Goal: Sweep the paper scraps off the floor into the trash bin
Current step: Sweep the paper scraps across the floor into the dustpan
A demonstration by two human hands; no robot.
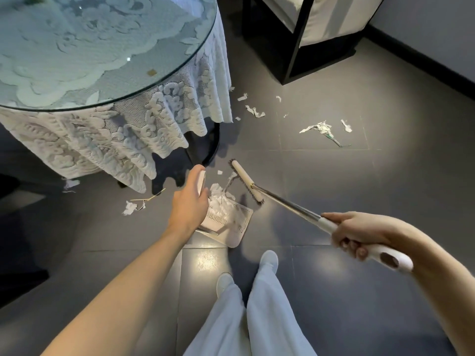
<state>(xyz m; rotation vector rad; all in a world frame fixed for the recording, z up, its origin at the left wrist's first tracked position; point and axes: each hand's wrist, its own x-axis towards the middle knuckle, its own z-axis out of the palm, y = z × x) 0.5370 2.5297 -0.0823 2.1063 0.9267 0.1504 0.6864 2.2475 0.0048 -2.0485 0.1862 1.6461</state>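
Pale trousers (pixel 257 317) and white shoes (pixel 268 259) are standing nearest on the dark tiled floor (pixel 359 304). Just ahead, the right hand (pixel 359 237) is gripping the white handle of the broom (pixel 290 201), fingers curled round it. The left hand (pixel 189 201) is holding the upright handle of the clear dustpan (pixel 239 227). The broom head (pixel 246 182) is resting just beyond the pan's far edge, and a heap of gathered scraps (pixel 218 201) is already lying inside, so the job is looking partly done. A few near scraps (pixel 133 205) are lying left of the pan, by the lace cloth (pixel 115 140) hanging from the glass tabletop (pixel 77 47). A wider scatter of far scraps (pixel 321 128) is waiting beyond, toward the black-framed chair (pixel 295 47). The trash bin is not showing, so the sweeping-up of these and the emptying are both looking left to do.
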